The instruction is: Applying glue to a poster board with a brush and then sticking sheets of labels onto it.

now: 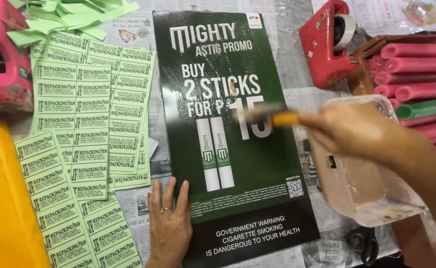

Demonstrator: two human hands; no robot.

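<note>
A dark green glossy poster (257, 164) lies flat on newspaper in the middle. My left hand (169, 221) presses flat on its lower left corner, fingers spread, a ring on one finger. My right hand (349, 130) holds a brush with an orange-yellow handle (283, 119); its blurred bristle end sits over the poster's middle. Wet streaks shine on the poster near the brush.
Sheets of light green printed labels (86, 114) cover the left side, with cut strips (74, 17) above. A clear plastic tub (362, 183) sits at right under my forearm. A red tape dispenser (327, 42), pink foam rolls (416, 64), scissors (363, 243) and a yellow sheet (4, 198) surround.
</note>
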